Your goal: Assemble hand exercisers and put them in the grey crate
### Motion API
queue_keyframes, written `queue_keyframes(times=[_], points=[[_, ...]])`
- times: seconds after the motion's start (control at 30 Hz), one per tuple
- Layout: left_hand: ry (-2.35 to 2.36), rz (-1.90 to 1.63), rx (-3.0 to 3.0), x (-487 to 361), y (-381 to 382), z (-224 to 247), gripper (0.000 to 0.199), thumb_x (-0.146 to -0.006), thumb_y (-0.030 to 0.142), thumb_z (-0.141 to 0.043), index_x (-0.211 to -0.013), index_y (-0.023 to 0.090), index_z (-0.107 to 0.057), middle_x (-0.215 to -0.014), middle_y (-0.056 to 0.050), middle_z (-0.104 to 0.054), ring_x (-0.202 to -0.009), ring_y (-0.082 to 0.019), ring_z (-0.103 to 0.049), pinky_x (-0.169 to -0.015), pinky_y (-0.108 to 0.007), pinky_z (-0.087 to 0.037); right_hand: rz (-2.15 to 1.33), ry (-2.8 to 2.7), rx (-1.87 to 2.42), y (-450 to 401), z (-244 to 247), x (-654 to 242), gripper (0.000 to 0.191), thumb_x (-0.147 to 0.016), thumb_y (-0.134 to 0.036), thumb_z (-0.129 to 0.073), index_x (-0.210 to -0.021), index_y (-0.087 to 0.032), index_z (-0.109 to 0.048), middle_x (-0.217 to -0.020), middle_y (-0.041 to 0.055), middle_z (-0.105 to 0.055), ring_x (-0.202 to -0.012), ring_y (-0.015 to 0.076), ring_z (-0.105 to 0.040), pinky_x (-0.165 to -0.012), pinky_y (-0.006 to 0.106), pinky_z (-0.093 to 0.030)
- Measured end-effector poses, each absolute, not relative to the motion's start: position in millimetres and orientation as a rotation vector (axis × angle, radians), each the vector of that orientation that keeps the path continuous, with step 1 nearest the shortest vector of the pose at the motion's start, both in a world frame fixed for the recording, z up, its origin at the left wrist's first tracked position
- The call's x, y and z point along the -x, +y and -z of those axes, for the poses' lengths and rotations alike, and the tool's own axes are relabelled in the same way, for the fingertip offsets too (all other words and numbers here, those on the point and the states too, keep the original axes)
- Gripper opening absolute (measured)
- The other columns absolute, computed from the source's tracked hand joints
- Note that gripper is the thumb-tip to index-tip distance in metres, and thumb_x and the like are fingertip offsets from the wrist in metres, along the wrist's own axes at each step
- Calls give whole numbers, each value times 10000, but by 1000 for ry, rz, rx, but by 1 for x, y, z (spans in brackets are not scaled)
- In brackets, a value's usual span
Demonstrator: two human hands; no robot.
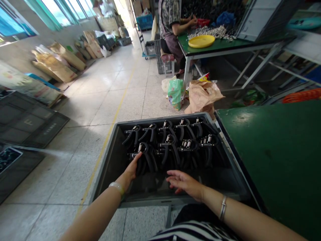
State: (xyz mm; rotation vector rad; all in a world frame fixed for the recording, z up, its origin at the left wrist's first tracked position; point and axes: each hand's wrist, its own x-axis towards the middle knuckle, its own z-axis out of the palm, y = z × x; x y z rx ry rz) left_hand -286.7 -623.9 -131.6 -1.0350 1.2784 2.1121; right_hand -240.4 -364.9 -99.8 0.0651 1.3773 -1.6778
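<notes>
The work looks well along: dark grips (176, 150) lie in the far and middle parts of a grey crate (160, 203), packed side by side in roughly two rows with their springs (184, 121) upward. The far row looks neat and evenly spaced. The nearer row is more crowded, with several grips pressed against one another and more handles showing below. What seems left is the near strip of the crate, where I see no grips, though it is in deep shadow and some could be lost in the dark there. Whether the rows are being built up or taken down, one moment does not settle.

The left hand (129, 170) is at the leftmost grip of the nearer row, its thumb side against it near the spring. Its other fingers are hidden, so I cannot tell whether they close on the grip. The right hand (187, 184) holds nothing; its fingers (175, 173) are loosely spread above the near strip, just apart from the grips.

To the right of the crate is a green tabletop (278, 150). Farther off, a person (170, 18) sits at another worktable (225, 51).
</notes>
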Motion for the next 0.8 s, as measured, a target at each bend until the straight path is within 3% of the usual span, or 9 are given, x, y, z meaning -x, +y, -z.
queue_keyframes(times=[0.27, 0.5, 0.7, 0.8], points=[[1238, -1935, 999, 308, -627, 117, 580, -669, 613, -565, -974, 125, -635, -819, -127, -699, -807, -265, -657, -725, -365, -525, 1647, 1450, -47, -373, 100, 241, 606, -673, -455, -631, -1166, -148, -459, -1074, 103, -562, -809, 133, -547, -617, 245, -410], [1145, -2046, 1041, 308, -629, 128, 507, -657, 574, -606, -901, 131, -646, -780, -111, -700, -810, -263, -656, -732, -360, -525, 1517, 1687, -244, -380, 116, 248, 521, -750, -379, -594, -1178, -116, -454, -1061, 122, -576, -840, 147, -557, -623, 243, -426], [1195, -1873, 1079, 314, -630, 118, 457, -678, 535, -610, -878, 127, -649, -736, -107, -698, -759, -259, -662, -729, -375, -525, 1527, 1708, -237, -384, 109, 268, 344, -836, -390, -477, -1063, -132, -495, -996, 115, -595, -634, 96, -571, -515, 216, -420], [1216, -1860, 1134, 320, -628, 114, 416, -688, 517, -607, -826, 126, -651, -705, -107, -694, -712, -256, -663, -712, -377, -531, 1603, 1823, -173, -387, 105, 278, 428, -784, -306, -563, -1157, -158, -413, -1084, 119, -568, -640, 99, -586, -500, 216, -439]])
